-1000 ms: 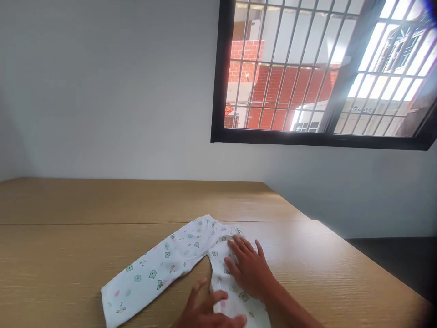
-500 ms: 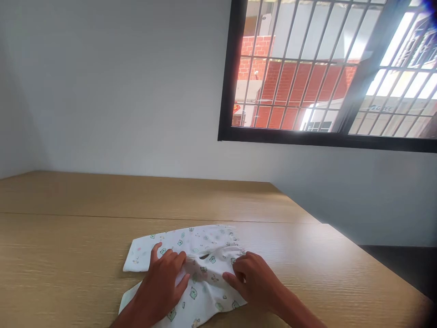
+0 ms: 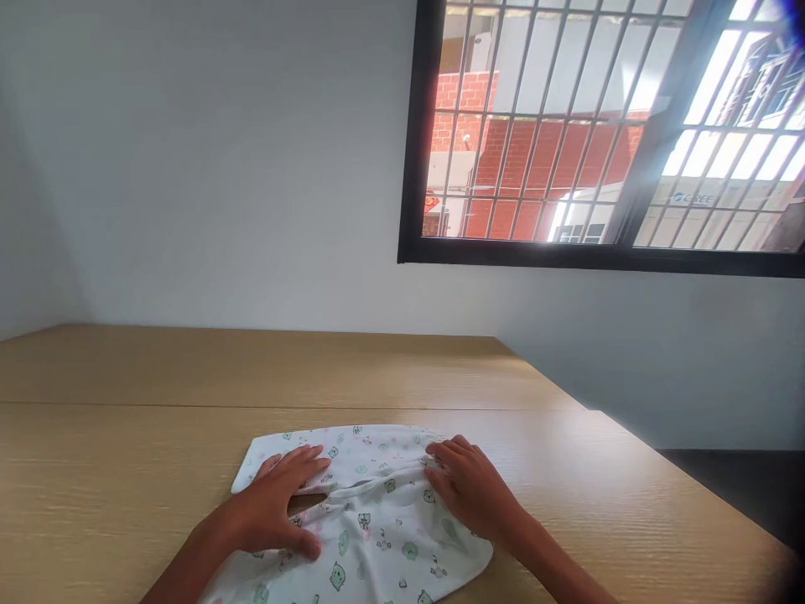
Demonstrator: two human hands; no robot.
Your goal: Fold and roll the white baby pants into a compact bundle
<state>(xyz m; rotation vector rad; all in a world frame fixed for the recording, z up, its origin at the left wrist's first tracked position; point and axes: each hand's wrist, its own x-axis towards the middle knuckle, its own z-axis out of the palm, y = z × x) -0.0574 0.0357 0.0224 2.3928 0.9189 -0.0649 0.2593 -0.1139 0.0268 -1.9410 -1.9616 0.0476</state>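
Note:
A small pair of white pants [image 3: 402, 537], printed with green animal faces and pink marks, lies on the table with its legs toward the left. Across the legs rests my left hand [image 3: 277, 503], palm down, its fingers stretched and the thumb spread apart on the cloth. A strip of wood shows through the gap between the legs beside it. My right hand [image 3: 471, 491] is at the waist end on the right, its bent fingers and thumb closing on the fabric there. Part of that edge is hidden under the hand. The near leg runs out of the bottom of view.
The light wood table [image 3: 157, 361] has a seam across it and a slanting right edge. Behind it stands a pale wall [image 3: 220, 168]. A black-framed window [image 3: 516, 252] with bars is at the upper right.
My left hand has gone from bent fingers on the cloth to lying spread, a little left. My right hand has moved slightly up and right. The near half of the pants is spread wider and flatter.

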